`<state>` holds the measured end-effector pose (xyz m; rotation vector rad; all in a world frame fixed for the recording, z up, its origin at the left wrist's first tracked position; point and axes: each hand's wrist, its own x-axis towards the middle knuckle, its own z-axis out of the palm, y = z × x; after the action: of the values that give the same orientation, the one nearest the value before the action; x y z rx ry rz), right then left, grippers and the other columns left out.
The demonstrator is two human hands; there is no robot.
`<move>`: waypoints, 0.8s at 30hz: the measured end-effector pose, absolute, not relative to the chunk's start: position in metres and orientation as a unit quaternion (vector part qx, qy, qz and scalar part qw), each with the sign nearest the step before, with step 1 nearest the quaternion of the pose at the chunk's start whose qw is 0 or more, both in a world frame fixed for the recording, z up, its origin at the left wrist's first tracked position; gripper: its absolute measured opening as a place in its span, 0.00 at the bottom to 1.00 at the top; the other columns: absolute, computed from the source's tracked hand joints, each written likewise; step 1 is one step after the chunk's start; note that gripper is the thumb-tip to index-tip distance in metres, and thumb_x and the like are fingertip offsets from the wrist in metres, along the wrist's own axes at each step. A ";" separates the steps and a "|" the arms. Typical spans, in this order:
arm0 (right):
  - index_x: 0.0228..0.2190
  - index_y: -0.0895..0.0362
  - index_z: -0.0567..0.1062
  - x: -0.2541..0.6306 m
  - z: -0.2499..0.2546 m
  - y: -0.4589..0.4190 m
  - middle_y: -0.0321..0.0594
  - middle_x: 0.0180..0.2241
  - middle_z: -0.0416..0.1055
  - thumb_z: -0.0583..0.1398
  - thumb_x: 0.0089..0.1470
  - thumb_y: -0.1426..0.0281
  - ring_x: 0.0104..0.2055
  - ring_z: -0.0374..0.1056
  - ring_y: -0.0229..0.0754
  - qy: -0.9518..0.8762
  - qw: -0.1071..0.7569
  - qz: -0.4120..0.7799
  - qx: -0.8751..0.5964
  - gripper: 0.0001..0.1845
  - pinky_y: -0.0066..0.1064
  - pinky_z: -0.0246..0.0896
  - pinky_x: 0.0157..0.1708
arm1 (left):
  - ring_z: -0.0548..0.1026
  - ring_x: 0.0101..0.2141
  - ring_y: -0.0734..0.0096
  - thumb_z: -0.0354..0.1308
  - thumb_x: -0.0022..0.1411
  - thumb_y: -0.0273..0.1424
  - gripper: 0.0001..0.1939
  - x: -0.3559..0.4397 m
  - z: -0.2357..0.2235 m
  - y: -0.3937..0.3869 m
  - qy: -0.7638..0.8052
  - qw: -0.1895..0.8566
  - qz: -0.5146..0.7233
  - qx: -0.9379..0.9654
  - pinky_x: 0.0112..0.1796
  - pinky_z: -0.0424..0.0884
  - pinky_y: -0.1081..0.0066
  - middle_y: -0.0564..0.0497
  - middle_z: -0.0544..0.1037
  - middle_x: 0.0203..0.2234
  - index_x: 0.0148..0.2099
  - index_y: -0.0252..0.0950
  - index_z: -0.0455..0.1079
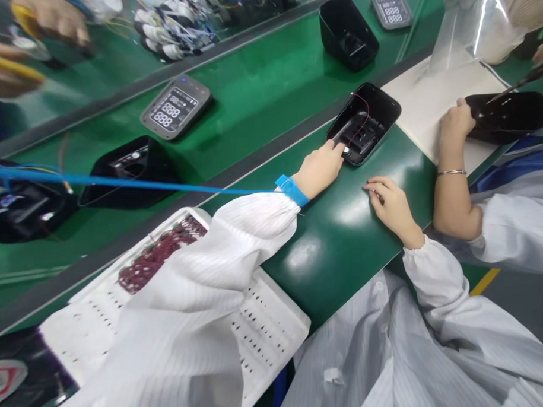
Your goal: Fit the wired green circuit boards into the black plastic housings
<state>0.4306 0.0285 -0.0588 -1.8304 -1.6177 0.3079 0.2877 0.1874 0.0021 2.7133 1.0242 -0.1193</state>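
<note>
One thin red wire (368, 110) loops across the open black housing (378, 128) on the bench (336, 266) and could snag if the left hand (320, 169), fingers bunched at the rim, drags it; whether that or the half-curled right hand (391, 205) grips anything, I cannot tell.

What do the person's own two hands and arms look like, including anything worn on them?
Both hands are ungloved. The left hand has a loose white striped fabric sleeve with a gathered cuff, plus a bright blue wristband; a long blue cord runs from it to the picture's left edge. The right hand has a white fabric sleeve, also gathered, without a visible wristband.
</note>
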 end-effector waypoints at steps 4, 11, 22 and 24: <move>0.40 0.53 0.80 0.431 -0.065 0.029 0.49 0.48 0.76 0.53 0.64 0.71 0.50 0.73 0.51 -0.632 0.341 0.095 -0.689 0.15 0.47 0.71 0.50 | 0.77 0.53 0.55 0.47 0.74 0.29 0.23 0.298 -0.008 0.196 0.348 0.121 -0.016 0.929 0.50 0.74 0.62 0.36 0.69 0.58 0.69 0.33 0.58; 0.41 0.55 0.80 0.434 -0.065 0.026 0.51 0.49 0.75 0.54 0.63 0.71 0.50 0.73 0.51 -0.655 0.312 0.080 -0.683 0.14 0.50 0.71 0.52 | 0.73 0.56 0.53 0.48 0.72 0.25 0.35 0.248 0.007 0.174 0.310 0.073 -0.018 0.948 0.54 0.72 0.59 0.37 0.63 0.66 0.76 0.36 0.42; 0.51 0.63 0.78 0.400 0.028 0.174 0.53 0.54 0.75 0.59 0.62 0.71 0.58 0.70 0.54 -0.748 0.189 0.055 -0.633 0.17 0.46 0.60 0.59 | 0.76 0.51 0.37 0.51 0.69 0.26 0.21 0.029 0.013 0.076 0.478 -0.006 -0.090 0.874 0.47 0.76 0.47 0.25 0.72 0.55 0.60 0.21 0.67; 0.54 0.76 0.73 0.403 0.041 0.233 0.60 0.55 0.72 0.55 0.64 0.67 0.63 0.64 0.56 -0.735 0.125 0.026 -0.666 0.26 0.47 0.53 0.60 | 0.74 0.53 0.36 0.50 0.69 0.26 0.21 0.016 0.000 0.053 0.494 -0.001 -0.058 0.867 0.50 0.75 0.46 0.25 0.72 0.56 0.61 0.20 0.65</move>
<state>0.4031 0.2334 0.0413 -1.9400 -2.1415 0.0752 0.0165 0.0531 -0.0002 2.7272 1.5540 -0.1813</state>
